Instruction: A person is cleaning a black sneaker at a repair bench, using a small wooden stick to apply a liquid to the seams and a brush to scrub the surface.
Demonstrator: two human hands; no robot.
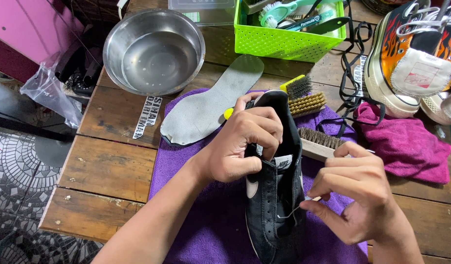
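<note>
A black sneaker (274, 205) lies toe toward me on a purple cloth (206, 215). My left hand (242, 142) grips its heel and tongue area from the left. Beside the shoe's right side, my right hand (357, 195) pinches the tip of a thin white shoelace (296, 209) that runs into the eyelets. A grey insole (206, 105) rests on the cloth just behind my left hand.
A steel bowl (154, 51) with water stands at the back left. A green basket (284, 34) of brushes sits behind. Brushes (306, 98) lie by the shoe. A magenta cloth (406, 142) and flame-patterned sneakers (411, 58) are at the right.
</note>
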